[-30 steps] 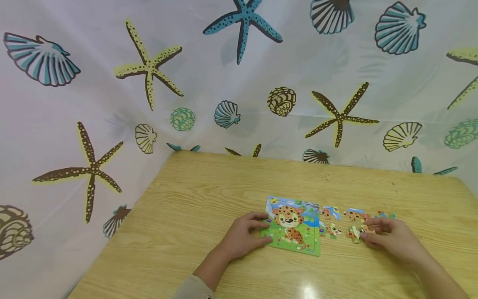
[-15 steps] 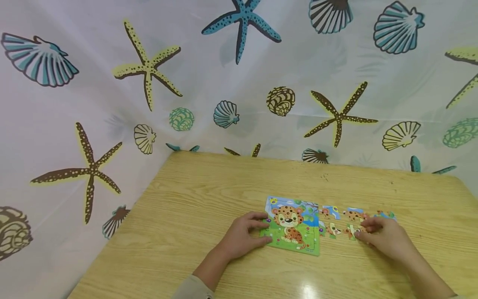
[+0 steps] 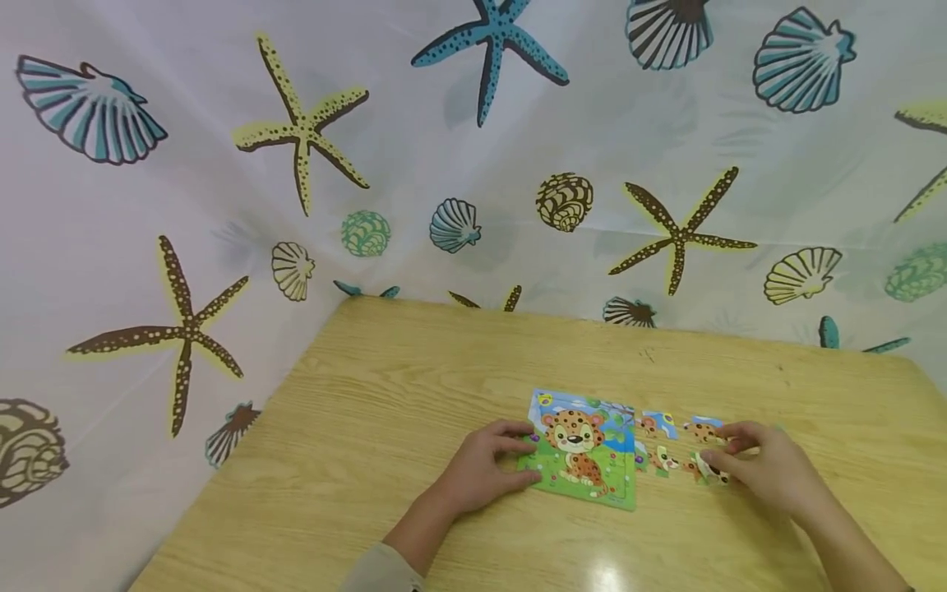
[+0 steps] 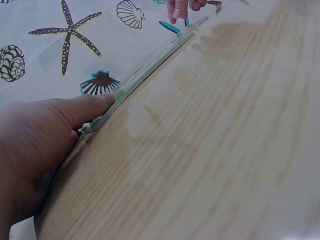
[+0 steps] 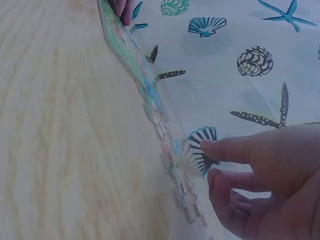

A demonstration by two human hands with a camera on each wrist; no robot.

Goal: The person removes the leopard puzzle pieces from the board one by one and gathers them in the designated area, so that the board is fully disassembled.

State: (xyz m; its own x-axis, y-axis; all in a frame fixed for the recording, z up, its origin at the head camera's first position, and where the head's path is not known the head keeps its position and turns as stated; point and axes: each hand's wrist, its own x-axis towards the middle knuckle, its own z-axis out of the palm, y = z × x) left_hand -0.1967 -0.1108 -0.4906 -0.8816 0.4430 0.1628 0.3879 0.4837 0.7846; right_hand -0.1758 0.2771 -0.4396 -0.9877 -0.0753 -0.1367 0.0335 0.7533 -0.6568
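Observation:
A puzzle board [image 3: 580, 448] with a spotted leopard cub lies flat on the wooden table. My left hand [image 3: 491, 462] rests at its left side, fingers along the edge and thumb at the lower corner. In the left wrist view the left thumb [image 4: 97, 105] touches the board's edge; the other fingers are mostly hidden. To the right of the board lie loose puzzle pieces [image 3: 662, 459] in two rows. My right hand [image 3: 769, 464] is over the right-hand pieces and partly covers them. A gap shows between its thumb and index finger [image 5: 220, 185], with nothing clearly held there.
The wooden table [image 3: 414, 362] reaches back to a white curtain [image 3: 503, 164] printed with starfish and shells. The curtain also runs along the left side. Glare brightens the table's front.
My right hand shifts slightly left and up among the puzzle pieces. The left hand stays at the board's edge. The head view tilts a little.

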